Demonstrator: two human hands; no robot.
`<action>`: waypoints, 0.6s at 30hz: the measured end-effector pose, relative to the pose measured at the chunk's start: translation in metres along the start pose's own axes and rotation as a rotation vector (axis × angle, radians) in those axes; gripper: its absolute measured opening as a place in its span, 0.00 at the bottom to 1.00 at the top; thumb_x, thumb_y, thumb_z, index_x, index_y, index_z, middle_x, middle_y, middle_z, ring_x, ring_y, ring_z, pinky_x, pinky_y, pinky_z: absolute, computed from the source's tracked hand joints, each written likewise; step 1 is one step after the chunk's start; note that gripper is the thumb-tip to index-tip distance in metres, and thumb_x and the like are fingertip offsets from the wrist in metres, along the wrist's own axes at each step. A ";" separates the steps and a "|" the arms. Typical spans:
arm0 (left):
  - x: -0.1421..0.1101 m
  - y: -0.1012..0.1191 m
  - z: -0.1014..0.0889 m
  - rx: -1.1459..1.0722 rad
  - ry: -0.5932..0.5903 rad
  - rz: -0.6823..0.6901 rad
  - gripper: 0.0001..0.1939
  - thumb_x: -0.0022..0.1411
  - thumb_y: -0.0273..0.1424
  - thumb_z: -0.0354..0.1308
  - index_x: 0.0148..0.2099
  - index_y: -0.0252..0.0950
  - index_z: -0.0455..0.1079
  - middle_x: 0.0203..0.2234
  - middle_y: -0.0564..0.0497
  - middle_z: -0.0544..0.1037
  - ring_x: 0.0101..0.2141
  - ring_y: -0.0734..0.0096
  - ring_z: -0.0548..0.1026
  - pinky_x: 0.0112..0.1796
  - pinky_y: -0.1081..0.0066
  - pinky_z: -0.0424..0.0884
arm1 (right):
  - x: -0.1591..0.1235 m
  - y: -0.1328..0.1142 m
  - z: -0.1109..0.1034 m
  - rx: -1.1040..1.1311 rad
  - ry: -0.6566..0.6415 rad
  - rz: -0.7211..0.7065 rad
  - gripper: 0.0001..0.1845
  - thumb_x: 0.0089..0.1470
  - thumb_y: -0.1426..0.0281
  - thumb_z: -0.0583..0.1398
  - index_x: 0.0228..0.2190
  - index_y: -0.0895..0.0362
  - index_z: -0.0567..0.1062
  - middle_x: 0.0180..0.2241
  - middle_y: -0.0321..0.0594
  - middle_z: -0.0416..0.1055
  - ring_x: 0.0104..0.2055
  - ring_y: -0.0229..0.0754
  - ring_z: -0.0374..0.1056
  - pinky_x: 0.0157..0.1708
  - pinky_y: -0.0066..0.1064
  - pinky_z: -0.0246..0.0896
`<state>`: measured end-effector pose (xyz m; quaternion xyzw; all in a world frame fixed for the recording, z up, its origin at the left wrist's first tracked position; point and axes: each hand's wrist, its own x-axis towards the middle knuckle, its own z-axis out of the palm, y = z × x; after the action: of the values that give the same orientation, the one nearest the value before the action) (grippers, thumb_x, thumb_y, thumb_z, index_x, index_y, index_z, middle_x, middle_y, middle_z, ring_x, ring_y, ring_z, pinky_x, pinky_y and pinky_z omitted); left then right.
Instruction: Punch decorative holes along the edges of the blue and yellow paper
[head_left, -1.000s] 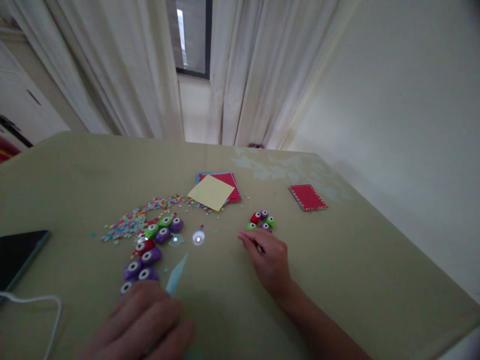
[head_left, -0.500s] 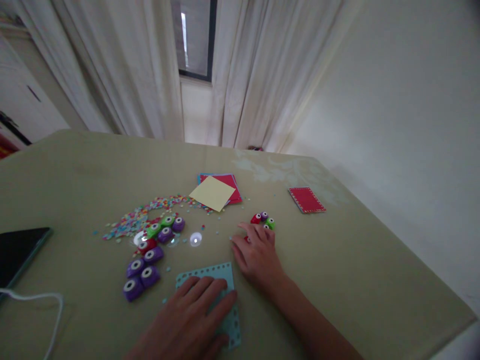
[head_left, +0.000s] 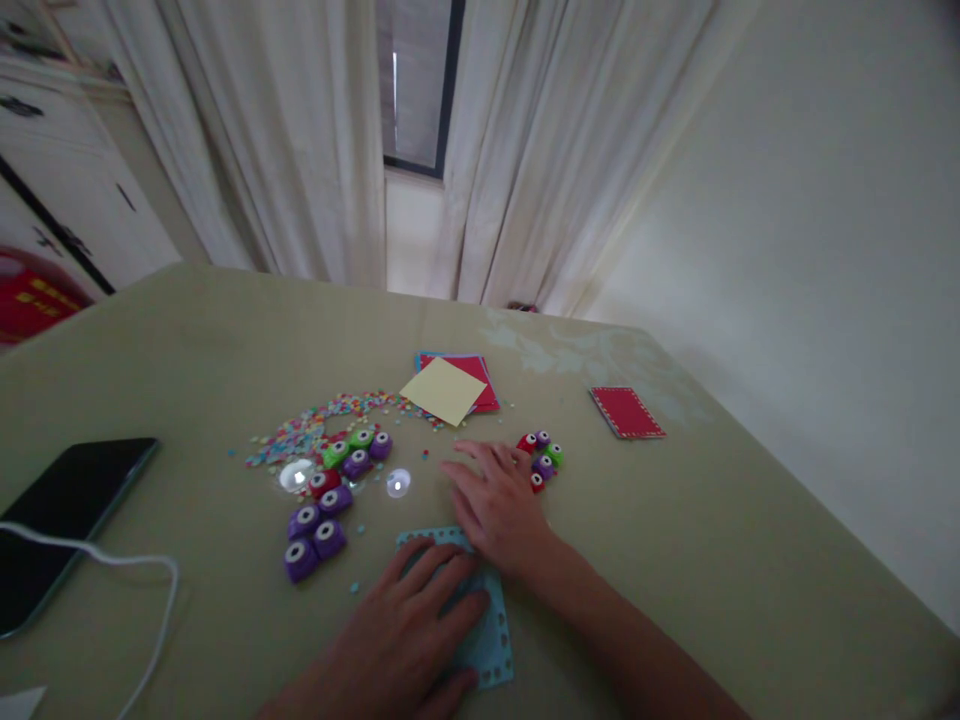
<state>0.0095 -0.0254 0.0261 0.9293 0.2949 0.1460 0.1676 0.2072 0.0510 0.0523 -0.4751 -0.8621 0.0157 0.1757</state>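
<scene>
My left hand (head_left: pixel 409 625) lies flat, fingers spread, on a light blue punched paper square (head_left: pixel 491 640) near the table's front edge. My right hand (head_left: pixel 491 500) rests palm down with fingers stretched out, just beyond that square. It partly covers a small cluster of red, green and purple craft punches (head_left: pixel 544 455), and nothing shows in its grip. A second group of purple, red and green punches (head_left: pixel 330 495) sits to the left, beside scattered coloured confetti (head_left: pixel 315 430).
A yellow sheet on a stack of red and blue paper (head_left: pixel 454 385) lies mid-table. A red punched square (head_left: pixel 626 412) sits at the right. A black phone (head_left: pixel 64 510) with a white cable (head_left: pixel 146 610) is at the left. Two clear round discs (head_left: pixel 397 483) lie near the punches.
My left hand laid the blue square flat and now presses it down. My right hand slid left from the punch cluster towards the square. The view shifted slightly.
</scene>
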 end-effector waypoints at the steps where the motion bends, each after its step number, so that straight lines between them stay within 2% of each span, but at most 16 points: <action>1: 0.000 0.001 -0.002 0.003 -0.003 -0.006 0.23 0.72 0.43 0.65 0.65 0.47 0.71 0.64 0.46 0.77 0.62 0.45 0.74 0.65 0.41 0.68 | 0.010 -0.005 -0.001 0.018 -0.014 -0.022 0.13 0.71 0.70 0.63 0.55 0.52 0.79 0.62 0.47 0.76 0.61 0.55 0.68 0.60 0.51 0.56; 3: 0.001 0.002 -0.006 0.003 -0.011 -0.014 0.23 0.71 0.42 0.65 0.65 0.47 0.71 0.64 0.46 0.77 0.63 0.45 0.74 0.64 0.41 0.69 | 0.032 -0.015 0.001 0.054 -0.055 -0.083 0.13 0.72 0.69 0.62 0.56 0.53 0.78 0.59 0.46 0.77 0.60 0.53 0.69 0.59 0.49 0.59; 6: 0.001 0.001 -0.011 0.006 -0.022 -0.012 0.26 0.69 0.38 0.65 0.67 0.47 0.70 0.66 0.47 0.76 0.64 0.46 0.74 0.64 0.42 0.69 | 0.064 -0.027 0.010 0.096 -0.080 -0.153 0.21 0.73 0.64 0.63 0.63 0.54 0.73 0.63 0.46 0.75 0.63 0.52 0.69 0.62 0.47 0.62; 9: 0.000 -0.005 -0.013 0.003 -0.014 -0.019 0.30 0.66 0.35 0.66 0.68 0.46 0.68 0.67 0.48 0.75 0.65 0.47 0.73 0.66 0.42 0.67 | 0.084 -0.031 0.020 0.093 -0.107 -0.151 0.20 0.72 0.59 0.65 0.59 0.55 0.77 0.58 0.47 0.79 0.60 0.52 0.72 0.61 0.43 0.65; 13: -0.003 -0.014 -0.010 -0.017 0.038 -0.059 0.31 0.65 0.37 0.66 0.69 0.48 0.68 0.68 0.51 0.74 0.67 0.48 0.72 0.69 0.42 0.63 | 0.083 -0.024 0.024 0.023 -0.104 -0.038 0.13 0.70 0.61 0.66 0.49 0.56 0.79 0.48 0.49 0.82 0.51 0.54 0.75 0.52 0.43 0.69; 16: -0.006 -0.020 -0.003 -0.020 0.081 -0.086 0.33 0.64 0.39 0.68 0.69 0.48 0.68 0.70 0.50 0.73 0.68 0.48 0.70 0.69 0.45 0.64 | 0.071 -0.013 0.020 0.040 -0.106 0.025 0.07 0.69 0.68 0.66 0.46 0.57 0.78 0.44 0.48 0.82 0.47 0.53 0.76 0.49 0.42 0.70; 18: -0.007 -0.023 0.003 -0.007 0.116 -0.096 0.34 0.64 0.39 0.70 0.70 0.48 0.68 0.70 0.49 0.73 0.68 0.48 0.71 0.68 0.46 0.66 | 0.058 -0.003 0.013 0.098 -0.068 0.060 0.08 0.65 0.75 0.65 0.46 0.57 0.77 0.44 0.48 0.81 0.47 0.52 0.75 0.48 0.40 0.69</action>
<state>-0.0061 -0.0124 0.0136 0.9035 0.3479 0.1923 0.1601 0.1722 0.0985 0.0575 -0.4907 -0.8511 0.0794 0.1689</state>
